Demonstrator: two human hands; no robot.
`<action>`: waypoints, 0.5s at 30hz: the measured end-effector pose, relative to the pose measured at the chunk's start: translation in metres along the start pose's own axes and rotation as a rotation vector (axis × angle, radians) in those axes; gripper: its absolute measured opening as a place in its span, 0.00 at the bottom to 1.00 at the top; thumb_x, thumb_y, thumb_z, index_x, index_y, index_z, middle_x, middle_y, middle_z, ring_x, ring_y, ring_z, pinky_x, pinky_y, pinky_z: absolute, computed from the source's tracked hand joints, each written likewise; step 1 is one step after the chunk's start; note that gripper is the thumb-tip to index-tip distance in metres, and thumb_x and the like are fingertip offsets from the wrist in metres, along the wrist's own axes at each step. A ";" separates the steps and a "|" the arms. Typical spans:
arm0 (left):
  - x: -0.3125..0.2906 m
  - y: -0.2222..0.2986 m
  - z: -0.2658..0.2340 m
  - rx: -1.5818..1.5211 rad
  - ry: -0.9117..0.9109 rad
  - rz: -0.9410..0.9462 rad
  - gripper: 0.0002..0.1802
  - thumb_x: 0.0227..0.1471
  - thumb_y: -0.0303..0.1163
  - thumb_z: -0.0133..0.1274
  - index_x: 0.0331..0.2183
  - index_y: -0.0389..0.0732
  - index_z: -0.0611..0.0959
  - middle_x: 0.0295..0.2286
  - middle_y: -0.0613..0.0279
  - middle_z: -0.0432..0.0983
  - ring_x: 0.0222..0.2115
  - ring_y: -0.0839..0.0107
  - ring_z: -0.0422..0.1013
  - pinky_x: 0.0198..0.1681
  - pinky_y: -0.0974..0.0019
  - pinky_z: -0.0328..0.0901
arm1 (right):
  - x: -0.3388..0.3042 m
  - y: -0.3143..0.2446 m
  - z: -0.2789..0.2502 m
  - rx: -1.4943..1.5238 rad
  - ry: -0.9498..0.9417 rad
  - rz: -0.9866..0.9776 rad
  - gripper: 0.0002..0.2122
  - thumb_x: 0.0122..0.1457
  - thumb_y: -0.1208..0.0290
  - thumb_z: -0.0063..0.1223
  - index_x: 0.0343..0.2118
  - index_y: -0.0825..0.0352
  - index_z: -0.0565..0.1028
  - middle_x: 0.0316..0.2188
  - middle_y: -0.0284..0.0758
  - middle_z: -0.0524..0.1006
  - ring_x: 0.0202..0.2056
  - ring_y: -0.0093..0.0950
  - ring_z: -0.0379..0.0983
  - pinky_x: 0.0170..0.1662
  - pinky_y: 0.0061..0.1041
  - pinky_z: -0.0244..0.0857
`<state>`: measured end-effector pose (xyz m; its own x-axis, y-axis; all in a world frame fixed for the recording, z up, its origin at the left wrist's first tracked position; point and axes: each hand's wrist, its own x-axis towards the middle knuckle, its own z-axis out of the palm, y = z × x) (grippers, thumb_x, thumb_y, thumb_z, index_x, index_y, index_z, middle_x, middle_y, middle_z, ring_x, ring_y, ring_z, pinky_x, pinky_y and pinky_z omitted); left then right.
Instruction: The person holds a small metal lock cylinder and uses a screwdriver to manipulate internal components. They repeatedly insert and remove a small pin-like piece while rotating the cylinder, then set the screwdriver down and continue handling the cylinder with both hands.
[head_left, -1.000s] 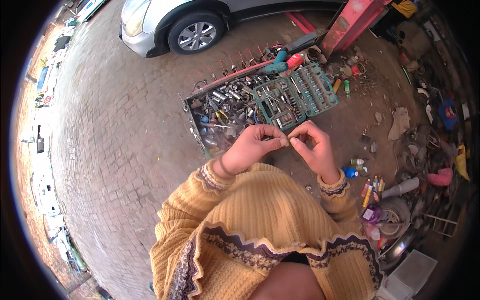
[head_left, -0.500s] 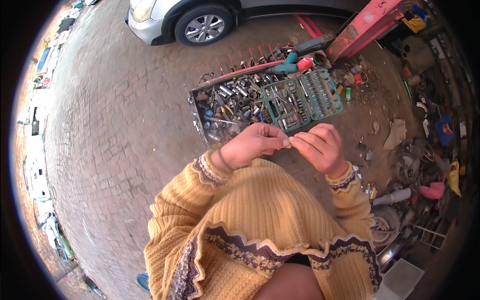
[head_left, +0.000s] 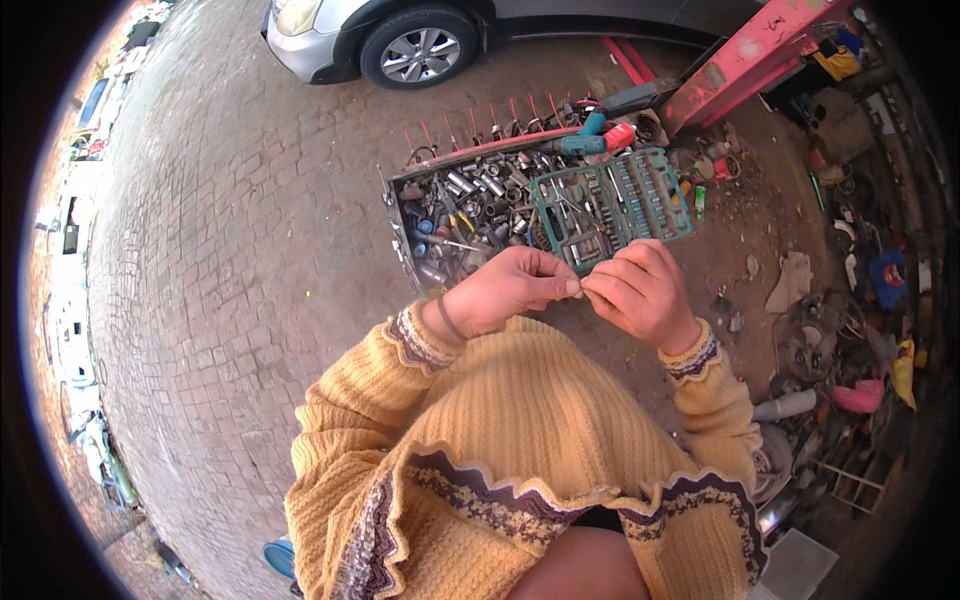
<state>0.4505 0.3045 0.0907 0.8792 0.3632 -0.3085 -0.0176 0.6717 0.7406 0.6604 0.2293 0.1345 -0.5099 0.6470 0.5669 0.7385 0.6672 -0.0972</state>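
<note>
Landmark for all places: the open green socket case [head_left: 613, 207], its two halves spread flat beyond the hands.

Far left of the case and nearer the wearer, a blue object [head_left: 280, 558] lies at the sweater's edge; kind not determinable. Beyond the case to the left stands a silver car [head_left: 310, 52]. No lettering is legible on its visible part.

Directly left of the case, a long tray [head_left: 399, 232] contains loose sockets and hand tools; no markings are readable there.

On the near side of the case, the left hand [head_left: 507, 290] has thumb and forefinger pinched together. The right hand [head_left: 643, 297], just beside it, has its fingers curled and tips closed, meeting the left. Any small item between the fingertips is hidden; whether one is held cannot be told.

Step in hand, as judged: fine two-handed fingertip work before the open case. A next move would call for a steady pinch and a clear sight of the fingertips.

Beyond the case, a teal power tool [head_left: 582, 146] rests beside a red container [head_left: 619, 138]; neither offers print that can be read.

Right of the case is a small green bottle [head_left: 699, 201]; farther right, a blue packet [head_left: 887, 274] bears a mark, too small to make out.
</note>
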 end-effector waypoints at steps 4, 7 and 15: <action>0.002 0.001 -0.001 0.084 0.055 0.009 0.08 0.57 0.31 0.58 0.35 0.37 0.85 0.24 0.77 0.74 0.21 0.88 0.60 0.22 0.80 0.53 | 0.006 0.001 0.001 0.025 -0.009 0.051 0.09 0.42 0.77 0.62 0.29 0.62 0.75 0.30 0.28 0.75 0.33 0.29 0.69 0.39 0.29 0.65; 0.004 0.004 -0.001 0.119 0.108 0.042 0.07 0.57 0.31 0.58 0.35 0.37 0.85 0.24 0.76 0.74 0.21 0.88 0.61 0.22 0.80 0.54 | 0.010 0.000 0.005 0.029 0.016 0.092 0.09 0.42 0.77 0.62 0.27 0.62 0.74 0.28 0.28 0.74 0.32 0.30 0.69 0.37 0.30 0.64; 0.011 0.009 0.004 0.538 0.302 0.390 0.04 0.53 0.24 0.57 0.33 0.34 0.82 0.26 0.68 0.72 0.25 0.79 0.66 0.29 0.71 0.63 | 0.019 0.001 0.009 0.090 0.009 0.309 0.08 0.42 0.79 0.60 0.24 0.63 0.71 0.23 0.30 0.72 0.31 0.33 0.68 0.35 0.32 0.63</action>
<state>0.4616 0.3115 0.0961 0.6858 0.7256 -0.0561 0.0018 0.0754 0.9972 0.6477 0.2460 0.1378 -0.2635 0.8207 0.5069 0.8156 0.4702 -0.3373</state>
